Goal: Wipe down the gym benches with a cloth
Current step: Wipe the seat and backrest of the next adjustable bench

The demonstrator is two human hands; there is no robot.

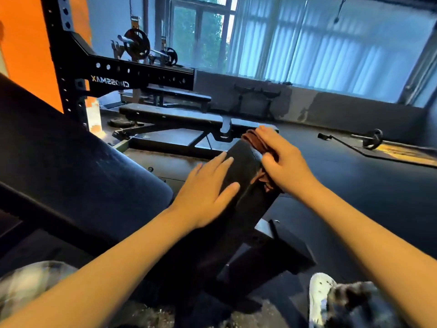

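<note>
Both forearms reach fwd from the bottom edge, w/ a white shoe low on the R. Biggest thing is the dark backrest pad rising on my L side, w/ the black rack behind it and a 2nd flat bench further off. Right in front is the narrow seat pad, tilted up away from me. L hand lies flat on its L side, fingers straight and spread, holding nothing. R hand sits on the pad's R edge near the far end, fingers and thumb closed over the brown cloth, pressing it to the pad. It's bunched under that palm: one end pokes out past my fingertips at the pad's tip, the other hangs below the heel of the hand. L hand and cloth are apart, w/ bare pad between.
</note>
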